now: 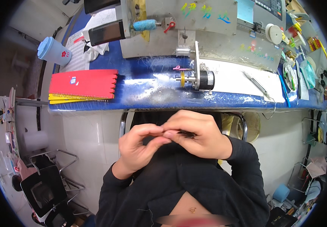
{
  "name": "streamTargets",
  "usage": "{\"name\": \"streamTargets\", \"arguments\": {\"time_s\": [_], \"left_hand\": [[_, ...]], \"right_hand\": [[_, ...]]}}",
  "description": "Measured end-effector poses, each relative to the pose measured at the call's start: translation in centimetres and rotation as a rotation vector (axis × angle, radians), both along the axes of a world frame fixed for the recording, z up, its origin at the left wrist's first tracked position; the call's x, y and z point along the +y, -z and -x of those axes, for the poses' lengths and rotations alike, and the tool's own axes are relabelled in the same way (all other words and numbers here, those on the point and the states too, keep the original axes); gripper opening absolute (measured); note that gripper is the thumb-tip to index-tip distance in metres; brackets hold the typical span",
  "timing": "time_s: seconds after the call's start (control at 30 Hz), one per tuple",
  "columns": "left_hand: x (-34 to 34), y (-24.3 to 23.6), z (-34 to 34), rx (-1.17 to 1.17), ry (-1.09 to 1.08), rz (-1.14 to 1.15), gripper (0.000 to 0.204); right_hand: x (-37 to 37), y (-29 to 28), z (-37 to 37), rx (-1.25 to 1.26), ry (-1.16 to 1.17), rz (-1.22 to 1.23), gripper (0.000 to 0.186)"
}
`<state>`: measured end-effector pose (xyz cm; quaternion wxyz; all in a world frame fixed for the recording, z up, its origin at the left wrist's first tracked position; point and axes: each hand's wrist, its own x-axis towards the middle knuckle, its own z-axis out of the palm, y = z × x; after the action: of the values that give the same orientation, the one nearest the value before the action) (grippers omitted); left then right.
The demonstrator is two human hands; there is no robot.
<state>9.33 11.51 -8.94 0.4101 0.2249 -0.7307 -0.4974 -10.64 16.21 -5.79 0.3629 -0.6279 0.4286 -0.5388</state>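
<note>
We hold both hands together just below the bench (140,101) edge, over our dark top. Our left hand (137,145) curls with thumb and forefinger narrowed to a pinch, their tips meeting the fingers of our right hand (199,134). Our right hand is also narrowed to a pinch, thumb against forefinger, closed on a small dark tuft (186,133) of fibre. The tuft lies just right of where the fingertips meet, against the right palm. Its long axis runs roughly left to right, and its loose end points right and slightly down, away from the left fingertips. We cannot tell whether the left fingertips also grip the tuft or only touch the right fingers.

Well above the fingers, on the blue bench, stands a small motor (205,80) on a metal bracket with a yellow wheel (182,78) on its shaft. Up and to the left of the fingers lies a red comb block (83,84) over yellow ones. Farther up-left stands a blue cup (53,51). Up and to the right lie tweezers (256,85) on a white sheet.
</note>
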Motion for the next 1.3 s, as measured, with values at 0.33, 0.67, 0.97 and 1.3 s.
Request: {"name": "streamTargets", "arguments": {"time_s": [0.33,0.67,0.97,1.3], "left_hand": [[-0.5,0.0,-0.1,-0.363,0.153,-0.205,0.028],[-4.5,1.5,-2.9,-0.405,-0.475,-0.061,0.012],[-5.3,4.7,-2.0,-0.167,0.144,-1.013,0.034],[-4.9,1.6,-2.0,-0.085,0.147,-0.990,0.028]], "right_hand": [[5.0,3.6,0.7,0.017,0.128,-0.304,0.006],[-0.4,10.7,-3.1,-0.303,-0.099,-0.443,0.012],[-0.9,11.3,-4.8,-0.286,-0.416,-0.447,0.011],[-0.4,4.6,-1.5,0.075,-0.192,-0.277,0.005]]}}
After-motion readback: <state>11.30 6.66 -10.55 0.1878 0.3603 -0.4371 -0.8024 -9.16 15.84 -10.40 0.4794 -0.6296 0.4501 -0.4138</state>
